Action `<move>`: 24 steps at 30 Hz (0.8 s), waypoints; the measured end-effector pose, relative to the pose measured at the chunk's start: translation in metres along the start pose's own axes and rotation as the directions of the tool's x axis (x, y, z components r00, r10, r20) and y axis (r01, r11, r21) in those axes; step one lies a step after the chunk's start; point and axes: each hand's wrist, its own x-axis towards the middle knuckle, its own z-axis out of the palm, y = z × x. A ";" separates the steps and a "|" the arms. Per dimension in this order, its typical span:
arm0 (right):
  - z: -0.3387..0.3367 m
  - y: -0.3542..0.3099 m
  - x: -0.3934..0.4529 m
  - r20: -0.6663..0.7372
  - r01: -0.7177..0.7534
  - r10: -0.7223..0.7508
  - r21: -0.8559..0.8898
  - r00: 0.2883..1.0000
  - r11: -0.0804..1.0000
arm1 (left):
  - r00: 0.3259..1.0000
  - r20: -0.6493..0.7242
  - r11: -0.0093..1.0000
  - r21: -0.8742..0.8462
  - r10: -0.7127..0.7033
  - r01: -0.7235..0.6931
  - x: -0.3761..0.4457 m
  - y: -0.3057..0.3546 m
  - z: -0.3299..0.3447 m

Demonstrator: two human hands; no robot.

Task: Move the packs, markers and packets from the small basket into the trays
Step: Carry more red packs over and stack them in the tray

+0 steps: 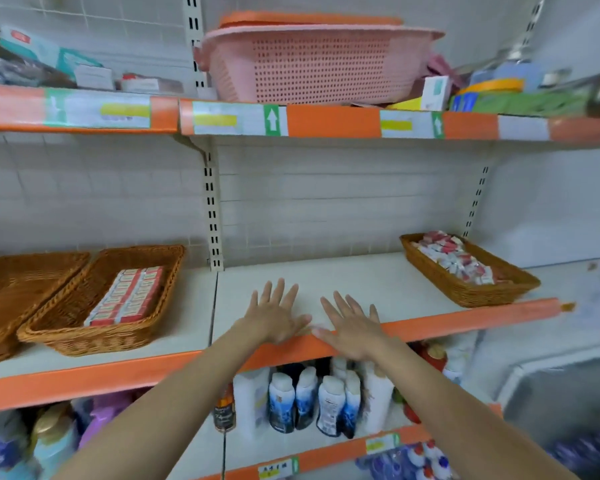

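Nearest the camera, two bare forearms reach up and forward from the bottom edge. Under them the lower shelf carries rows of bottles, white with dark blue labels in the middle, purple and pale ones to the left.

Both hands lie at the front of the middle shelf. The left hand is flat, palm down, fingers straight and spread, holding nothing. The right hand lies just beside it in the same way, fingers spread and straight, empty, its heel over the shelf's orange front edge. The two thumbs nearly meet.

To the left on that shelf stands a wicker tray with a block of red and white packs laid in neat rows along its right side. Touching it on the left is a second wicker tray, partly cut off by the frame edge; no contents show in it. Well apart, at the right rear of the shelf, a smaller wicker tray holds a loose heap of red and white packets.

Behind the shelf is a pale tiled back panel with slotted uprights.

Farthest and highest, the top shelf bears a pink perforated basket with an orange lid on top. Boxes lie blurred to its left, and a small white box and green packs to its right. No markers can be made out.
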 end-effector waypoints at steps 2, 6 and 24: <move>-0.011 0.026 0.006 -0.015 -0.046 0.045 -0.025 0.999 0.999 | 0.999 -0.002 0.999 -0.010 0.051 -0.052 0.024 0.019 -0.006; -0.040 0.077 0.018 -0.094 -0.136 0.135 -0.001 0.986 0.991 | 0.988 -0.015 0.988 -0.032 0.152 -0.152 0.069 0.058 -0.020; -0.055 0.267 0.016 -0.170 -0.319 0.330 0.086 0.929 0.944 | 0.930 -0.032 0.928 -0.070 0.365 -0.366 0.183 0.231 -0.039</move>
